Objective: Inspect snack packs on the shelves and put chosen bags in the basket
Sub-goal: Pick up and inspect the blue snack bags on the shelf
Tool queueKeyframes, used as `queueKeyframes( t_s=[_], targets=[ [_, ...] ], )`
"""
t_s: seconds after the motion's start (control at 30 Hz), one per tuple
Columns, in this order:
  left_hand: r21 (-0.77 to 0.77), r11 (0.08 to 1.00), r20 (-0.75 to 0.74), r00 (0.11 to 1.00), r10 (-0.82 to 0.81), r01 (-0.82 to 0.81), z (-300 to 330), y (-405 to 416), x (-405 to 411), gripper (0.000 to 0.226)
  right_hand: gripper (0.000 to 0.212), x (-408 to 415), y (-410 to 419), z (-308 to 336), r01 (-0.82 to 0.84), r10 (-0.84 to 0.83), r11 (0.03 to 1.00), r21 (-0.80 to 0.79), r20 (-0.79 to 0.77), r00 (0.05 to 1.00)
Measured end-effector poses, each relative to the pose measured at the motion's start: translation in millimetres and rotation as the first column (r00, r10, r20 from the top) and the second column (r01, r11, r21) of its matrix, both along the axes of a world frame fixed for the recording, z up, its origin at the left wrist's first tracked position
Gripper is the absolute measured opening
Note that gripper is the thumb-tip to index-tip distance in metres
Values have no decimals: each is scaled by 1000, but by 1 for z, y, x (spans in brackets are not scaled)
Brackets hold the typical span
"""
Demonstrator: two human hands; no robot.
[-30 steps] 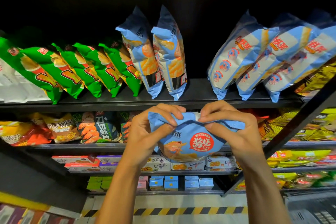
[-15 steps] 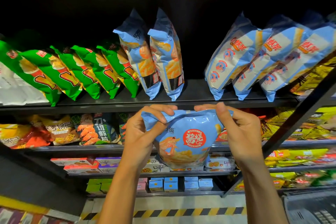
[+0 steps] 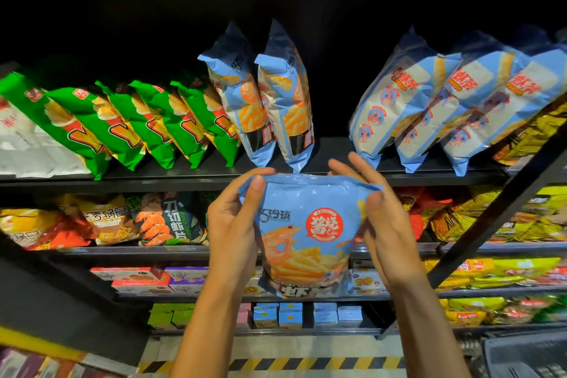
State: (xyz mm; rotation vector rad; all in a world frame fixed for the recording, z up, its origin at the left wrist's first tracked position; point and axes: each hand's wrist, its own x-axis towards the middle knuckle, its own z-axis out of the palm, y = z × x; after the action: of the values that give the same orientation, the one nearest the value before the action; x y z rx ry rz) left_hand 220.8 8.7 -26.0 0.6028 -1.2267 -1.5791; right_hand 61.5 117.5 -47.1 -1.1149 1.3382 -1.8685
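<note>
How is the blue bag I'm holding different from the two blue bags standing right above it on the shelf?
The held blue bag faces the camera, its front print with the red round badge in full view; the two shelf bags stand edge-on, showing mostly their sides. The held one hangs from its top corners, pinched by the left hand and right hand; the shelf pair rest on the shelf, leaning together. All share light blue packaging and orange snack pictures.
</note>
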Motion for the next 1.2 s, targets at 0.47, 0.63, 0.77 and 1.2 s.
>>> queueKeyframes(
  t_s=[0.47,0.63,0.77,1.2],
  targets=[
    [-169,758,410,744,-527,630,-26,-10,24,87,51,5,-4,-11,282,-283,958,54,29,959],
    [-94,813,456,750,-478,575,-32,2,21,85,84,6,-7,-18,264,-278,958,114,132,952],
    [-149,902,431,848,-309,405,-29,8,15,82,86,6,-6,-27,122,-128,976,180,24,991],
    [-219,797,535,752,-385,563,-22,14,23,105,27,11,-8,-25,242,-258,912,331,4,966]
  ],
)
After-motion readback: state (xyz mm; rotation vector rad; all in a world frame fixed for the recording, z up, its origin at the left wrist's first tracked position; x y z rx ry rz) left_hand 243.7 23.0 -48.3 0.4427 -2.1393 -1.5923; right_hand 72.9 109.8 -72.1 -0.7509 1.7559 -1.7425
